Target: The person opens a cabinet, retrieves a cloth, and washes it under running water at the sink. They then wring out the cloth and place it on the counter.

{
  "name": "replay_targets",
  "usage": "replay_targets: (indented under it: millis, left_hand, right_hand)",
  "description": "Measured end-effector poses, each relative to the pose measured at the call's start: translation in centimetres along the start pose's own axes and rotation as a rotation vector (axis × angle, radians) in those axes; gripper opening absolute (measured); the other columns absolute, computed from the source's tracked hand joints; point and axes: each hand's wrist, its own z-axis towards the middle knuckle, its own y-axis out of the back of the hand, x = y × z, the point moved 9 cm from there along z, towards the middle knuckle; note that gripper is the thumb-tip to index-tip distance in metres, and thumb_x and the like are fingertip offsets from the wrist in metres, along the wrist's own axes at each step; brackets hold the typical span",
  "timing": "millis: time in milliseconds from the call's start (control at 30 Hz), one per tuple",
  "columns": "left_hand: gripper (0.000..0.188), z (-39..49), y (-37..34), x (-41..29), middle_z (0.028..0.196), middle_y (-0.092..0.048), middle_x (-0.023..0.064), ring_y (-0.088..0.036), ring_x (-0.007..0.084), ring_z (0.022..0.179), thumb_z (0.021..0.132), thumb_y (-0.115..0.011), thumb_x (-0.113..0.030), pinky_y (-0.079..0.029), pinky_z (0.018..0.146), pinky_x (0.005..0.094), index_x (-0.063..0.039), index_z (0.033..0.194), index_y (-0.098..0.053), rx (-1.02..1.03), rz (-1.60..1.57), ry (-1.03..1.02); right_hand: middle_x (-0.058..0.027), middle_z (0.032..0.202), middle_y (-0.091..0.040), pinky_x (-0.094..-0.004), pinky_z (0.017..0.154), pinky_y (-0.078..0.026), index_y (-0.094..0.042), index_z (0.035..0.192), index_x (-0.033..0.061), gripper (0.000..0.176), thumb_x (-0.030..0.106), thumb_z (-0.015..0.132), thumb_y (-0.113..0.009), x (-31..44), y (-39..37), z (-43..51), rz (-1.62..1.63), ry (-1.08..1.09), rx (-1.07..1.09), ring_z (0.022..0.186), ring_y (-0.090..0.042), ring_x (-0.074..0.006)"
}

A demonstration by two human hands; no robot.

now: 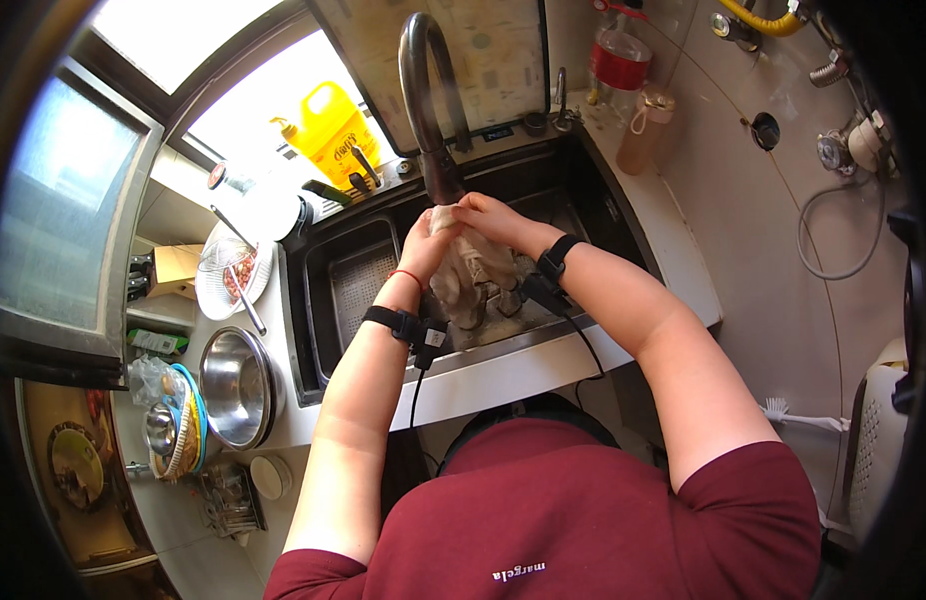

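Observation:
A pale, wet-looking cloth hangs from both my hands over the right basin of the dark sink. My left hand pinches its upper edge and wears a red string at the wrist. Close beside it, my right hand grips the same bunched edge. Just above my fingers is the spout head of the curved metal faucet; whether water runs I cannot tell. The cloth's lower folds reach down into the basin. Black straps with small cabled devices sit on both forearms.
Left of the sink, stacked steel bowls and a white strainer basket with reddish contents stand on the counter. A yellow pump jug is by the window. A pinkish bottle stands at the sink's right back corner. A smaller basin adjoins on the left.

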Motion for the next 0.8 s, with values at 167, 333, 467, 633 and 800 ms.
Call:
replay_targets:
  millis: [167,333,467,633,800]
  left_hand:
    - [0.031,0.6,1.5,0.4,0.109,-0.062,0.0035,-0.057,0.0148,0.101,0.089,-0.058,-0.015,-0.043,0.093,0.0286,-0.005,0.118,-0.057,-0.064,-0.214,-0.027]
    - [0.028,1.4,2.5,1.3,0.111,-0.061,0.0039,-0.056,0.0152,0.103,0.092,-0.055,-0.014,-0.042,0.095,0.0286,-0.006,0.118,-0.056,-0.136,-0.263,-0.077]
    - [0.029,1.4,3.2,1.6,0.113,-0.059,0.0049,-0.054,0.0164,0.108,0.094,-0.051,-0.013,-0.043,0.095,0.0294,-0.007,0.122,-0.054,-0.188,-0.145,-0.134]
    - [0.033,1.7,3.6,3.6,0.116,-0.059,0.0075,-0.054,0.0198,0.111,0.094,-0.046,-0.008,-0.044,0.097,0.0315,-0.006,0.127,-0.051,-0.189,-0.208,0.005]
    - [0.035,1.4,2.5,5.3,0.115,-0.062,0.0099,-0.058,0.0217,0.109,0.091,-0.049,-0.006,-0.047,0.093,0.0330,-0.006,0.126,-0.054,-0.169,-0.308,0.183]
  right_hand:
    - [-0.0070,0.114,-0.063,-0.0284,0.090,-0.044,-0.058,0.120,0.0030,0.055,0.044,0.085,-0.068,-1.2,-1.4,-2.7,-0.036,-0.086,0.221,0.105,-0.056,-0.0128]
    - [-0.0087,0.117,-0.064,-0.0297,0.096,-0.041,-0.059,0.122,0.0042,0.053,0.035,0.081,-0.072,-2.3,-1.5,-3.6,-0.168,-0.177,0.291,0.108,-0.056,-0.0163]
    - [-0.0098,0.104,-0.068,-0.0321,0.088,-0.046,-0.066,0.111,0.0045,0.052,0.037,0.072,-0.078,-3.1,1.3,-3.3,-0.333,-0.304,0.120,0.097,-0.062,-0.0190]
    - [-0.0140,0.095,-0.069,-0.0337,0.084,-0.048,-0.067,0.098,0.0004,0.051,0.035,0.064,-0.081,-0.3,4.7,-2.3,-0.454,-0.209,-0.169,0.090,-0.065,-0.0226]
    - [-0.0201,0.114,-0.056,-0.0399,0.094,-0.045,-0.059,0.108,0.0008,0.061,0.037,0.063,-0.080,5.3,1.7,-2.4,-0.312,0.264,-0.307,0.109,-0.054,-0.0352]
